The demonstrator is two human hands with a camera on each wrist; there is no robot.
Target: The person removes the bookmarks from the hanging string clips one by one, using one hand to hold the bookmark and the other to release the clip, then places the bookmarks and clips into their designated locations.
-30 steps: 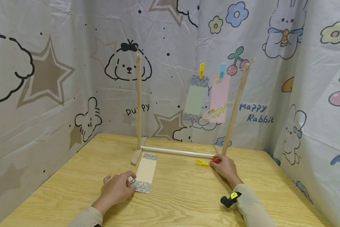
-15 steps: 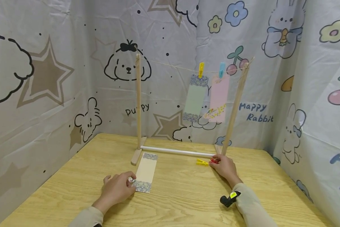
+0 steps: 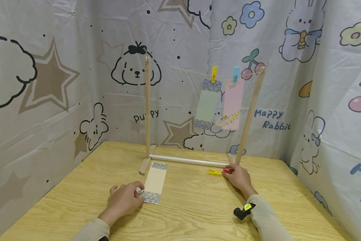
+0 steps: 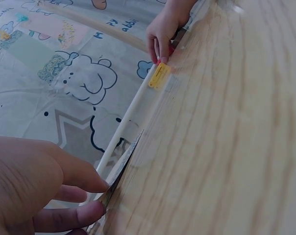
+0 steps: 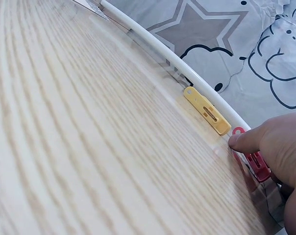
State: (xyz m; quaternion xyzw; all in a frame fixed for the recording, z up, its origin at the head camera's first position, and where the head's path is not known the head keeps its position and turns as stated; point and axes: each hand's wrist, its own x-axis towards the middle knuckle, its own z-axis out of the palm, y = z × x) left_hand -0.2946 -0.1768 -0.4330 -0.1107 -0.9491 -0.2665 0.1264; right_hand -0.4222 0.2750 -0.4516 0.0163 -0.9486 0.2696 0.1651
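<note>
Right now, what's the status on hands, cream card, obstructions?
Left hand pinches cream card at its near end. Right hand grips red clothespin. Possible snag: yellow clothespin close beside it.

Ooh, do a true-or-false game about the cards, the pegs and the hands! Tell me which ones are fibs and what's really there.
1. The green card and the pink card hang from the string. True.
2. The peg on the pink card is green. False: a blue peg clips it.
3. The left hand pinches the cream card at its edge. True.
4. The cream card hangs from the string too. False: it lies on the table.
5. The right hand holds the red peg. True.
6. No other peg is near the red peg. False: a yellow peg lies beside it.
</note>
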